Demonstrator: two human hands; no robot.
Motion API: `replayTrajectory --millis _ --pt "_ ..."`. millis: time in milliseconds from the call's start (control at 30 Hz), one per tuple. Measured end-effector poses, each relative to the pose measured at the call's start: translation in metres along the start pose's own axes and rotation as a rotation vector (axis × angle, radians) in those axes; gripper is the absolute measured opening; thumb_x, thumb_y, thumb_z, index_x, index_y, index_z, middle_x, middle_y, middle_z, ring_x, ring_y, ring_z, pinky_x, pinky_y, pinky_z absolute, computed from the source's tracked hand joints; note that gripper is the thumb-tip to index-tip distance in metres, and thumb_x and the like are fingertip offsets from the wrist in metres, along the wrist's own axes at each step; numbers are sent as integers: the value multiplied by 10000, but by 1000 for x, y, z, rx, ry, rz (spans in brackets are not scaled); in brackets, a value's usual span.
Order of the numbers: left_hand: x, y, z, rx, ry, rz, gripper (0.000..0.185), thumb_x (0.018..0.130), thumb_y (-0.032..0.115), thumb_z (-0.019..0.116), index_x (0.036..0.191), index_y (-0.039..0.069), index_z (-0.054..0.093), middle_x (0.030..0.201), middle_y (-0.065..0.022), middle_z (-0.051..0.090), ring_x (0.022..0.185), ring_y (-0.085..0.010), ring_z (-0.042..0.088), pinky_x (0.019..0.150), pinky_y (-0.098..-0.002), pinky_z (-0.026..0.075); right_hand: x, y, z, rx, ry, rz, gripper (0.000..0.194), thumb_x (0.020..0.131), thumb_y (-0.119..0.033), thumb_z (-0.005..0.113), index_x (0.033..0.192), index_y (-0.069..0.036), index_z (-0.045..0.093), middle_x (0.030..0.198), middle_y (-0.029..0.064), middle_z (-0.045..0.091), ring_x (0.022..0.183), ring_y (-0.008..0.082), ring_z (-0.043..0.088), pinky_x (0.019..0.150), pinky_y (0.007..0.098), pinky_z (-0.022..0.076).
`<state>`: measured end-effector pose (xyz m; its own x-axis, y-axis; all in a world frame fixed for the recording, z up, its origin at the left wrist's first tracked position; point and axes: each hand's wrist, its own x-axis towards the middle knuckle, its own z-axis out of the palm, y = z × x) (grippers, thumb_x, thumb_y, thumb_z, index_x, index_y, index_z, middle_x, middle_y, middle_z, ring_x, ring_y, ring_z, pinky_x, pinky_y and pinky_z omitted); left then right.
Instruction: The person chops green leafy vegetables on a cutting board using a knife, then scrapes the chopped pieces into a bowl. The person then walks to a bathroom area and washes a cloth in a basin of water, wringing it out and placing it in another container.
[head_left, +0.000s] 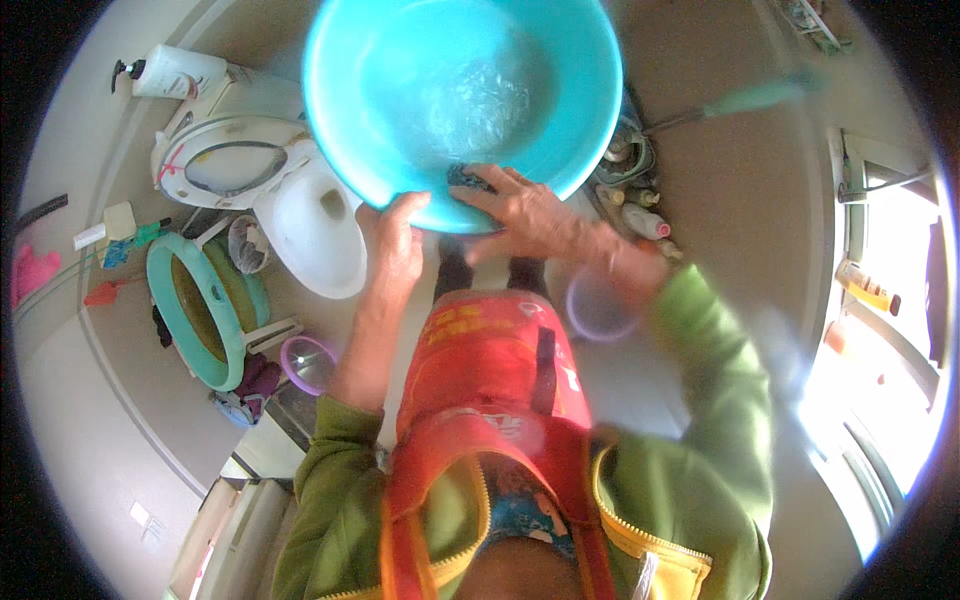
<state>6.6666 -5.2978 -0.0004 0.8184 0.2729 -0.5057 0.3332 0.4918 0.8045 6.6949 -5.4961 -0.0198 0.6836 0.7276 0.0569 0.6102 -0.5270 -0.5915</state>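
A large turquoise plastic basin (360, 142) fills the top middle of the view, with rippling clear water (480, 105) in its bottom. My left hand (397, 240) grips the near rim, thumb over the edge. Against the inner wall near that rim, my right hand (517, 202) holds a dark scrubbing pad (466, 178) under its fingertips. The pad is partly covered by the fingers, and its exact kind is hard to tell. Below the basin I see the red apron (487, 352) I wear.
Left of the basin stand a white toilet (315, 232) with raised lid and a white pump bottle (180, 73). A green basin (232, 315) leans on the left wall. Several bottles (645, 221) line the right floor. An amber bottle (866, 286) sits by the bright window.
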Motion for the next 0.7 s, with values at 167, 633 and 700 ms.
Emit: replayTrajectory --millis 167,633,700 --pt "16 -9 -42 15 -18 -166 459 741 -43 626 1183 -47 502 1117 -152 561 1014 -304 596 806 -518 546 6 120 -9 -719 -425 -83 308 893 -264 545 1180 -226 651 1328 48 548 1245 285 497 1087 539 321" --pt "26 -41 -13 8 -19 -258 328 761 46 630 1068 -53 572 981 -130 613 845 -269 639 656 -450 566 54 29 83 555 0 427 321 847 -127 564 1152 -77 650 1024 248 655 941 404 642 872 457 510" --pt "32 -41 -26 0 -21 -204 362 760 48 627 1104 -41 556 995 -125 609 853 -262 640 664 -451 570 59 15 76 618 89 319 309 868 -118 544 1158 -91 645 1028 224 659 980 386 632 875 458 506"
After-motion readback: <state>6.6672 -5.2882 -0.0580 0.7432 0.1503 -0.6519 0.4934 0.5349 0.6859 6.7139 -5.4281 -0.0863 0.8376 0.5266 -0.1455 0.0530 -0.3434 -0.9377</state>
